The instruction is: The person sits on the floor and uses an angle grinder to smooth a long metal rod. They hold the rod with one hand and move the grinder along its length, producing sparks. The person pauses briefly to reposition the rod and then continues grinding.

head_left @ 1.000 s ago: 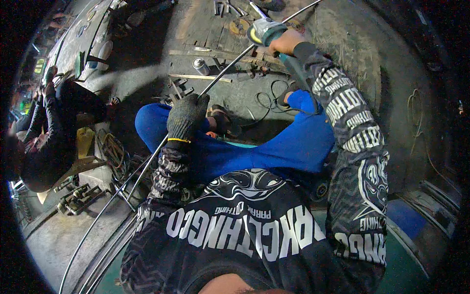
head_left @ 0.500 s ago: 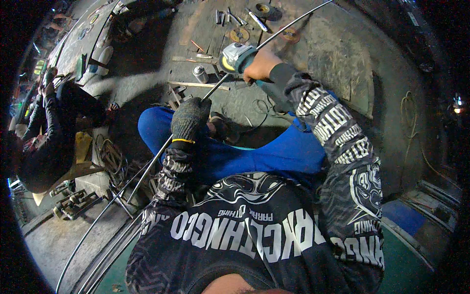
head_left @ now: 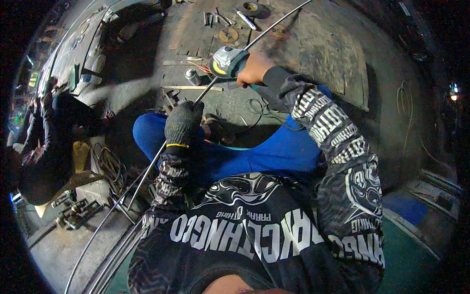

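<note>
My left hand (head_left: 183, 124), in a grey knit glove with a yellow cuff edge, is closed around a long thin metal rod (head_left: 279, 23). The rod runs slanting from beside my left knee up to the far right. My bare right hand (head_left: 256, 70) grips an angle grinder (head_left: 230, 58) with a silver head and a teal body. Its yellowish disc (head_left: 218, 67) is at the rod, a short way beyond my gloved hand; whether it touches cannot be made out. My right fingers are partly hidden behind the grinder.
A spray can (head_left: 192, 77) stands left of the grinder. Beyond lie a marker (head_left: 246, 18), round discs (head_left: 228, 35) and short metal pieces. A cable (head_left: 259, 109) loops near my right knee. Another person (head_left: 44, 147) sits at left, above metal clamps (head_left: 76, 213). Long rods (head_left: 90, 245) lie lower left.
The whole view has shifted slightly, so the floor things appear farther left. Both hands keep their holds, with the grinder still at about the same stretch of the rod.
</note>
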Available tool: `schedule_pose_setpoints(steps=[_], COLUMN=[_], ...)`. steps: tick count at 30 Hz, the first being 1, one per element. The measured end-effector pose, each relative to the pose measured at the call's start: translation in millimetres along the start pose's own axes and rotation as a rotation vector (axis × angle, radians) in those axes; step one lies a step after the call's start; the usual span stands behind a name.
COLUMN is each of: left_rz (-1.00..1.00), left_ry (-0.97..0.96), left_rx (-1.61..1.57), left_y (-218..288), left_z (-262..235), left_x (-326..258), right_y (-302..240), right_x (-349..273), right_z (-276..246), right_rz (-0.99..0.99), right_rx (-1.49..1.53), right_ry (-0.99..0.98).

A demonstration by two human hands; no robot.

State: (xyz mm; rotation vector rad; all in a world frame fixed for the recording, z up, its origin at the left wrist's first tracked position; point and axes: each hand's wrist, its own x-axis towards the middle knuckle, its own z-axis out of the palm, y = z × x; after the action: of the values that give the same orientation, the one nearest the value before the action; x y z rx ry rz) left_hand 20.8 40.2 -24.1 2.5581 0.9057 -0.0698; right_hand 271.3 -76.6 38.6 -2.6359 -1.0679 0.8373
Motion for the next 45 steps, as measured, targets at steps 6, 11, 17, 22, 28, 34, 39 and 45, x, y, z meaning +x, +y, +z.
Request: schedule_pose_setpoints(steps=[6,11,17,22,28,34,39,45], left_rz=[0.011,-0.087,0.091,-0.126,-0.27,-0.327,-0.262,-0.221], left_ry=[0.013,-0.04,-0.206,0.092,-0.014,-0.002,0.043,0.055], left_rx=[0.029,0.018,0.32,0.031,0.088,0.091,0.089,0.107], left_y=[2,0,4,20,17,20,5,-2], left_z=[1,0,-7,-10,-17,-16,-18,-10], left_x=[-2,-6,-7,3,-15,-7,-16,-28], right_y=[27,61,116,166,215,267,320,355], right_x=[20,53,110,168,205,271,311,344], right_z=[-19,-50,-79,-119,-141,-193,-211,-211], right_rz=[0.081,-0.023,0.076,0.007,-0.012,-0.066,-0.079,-0.307], right_rx=[-0.048,-0.187,-0.219,-0.488,-0.601,-0.566,-0.561,-0.456], right_ry=[0.115,0.041,0.002,-0.073,-0.119,-0.224,-0.215,-0.218])
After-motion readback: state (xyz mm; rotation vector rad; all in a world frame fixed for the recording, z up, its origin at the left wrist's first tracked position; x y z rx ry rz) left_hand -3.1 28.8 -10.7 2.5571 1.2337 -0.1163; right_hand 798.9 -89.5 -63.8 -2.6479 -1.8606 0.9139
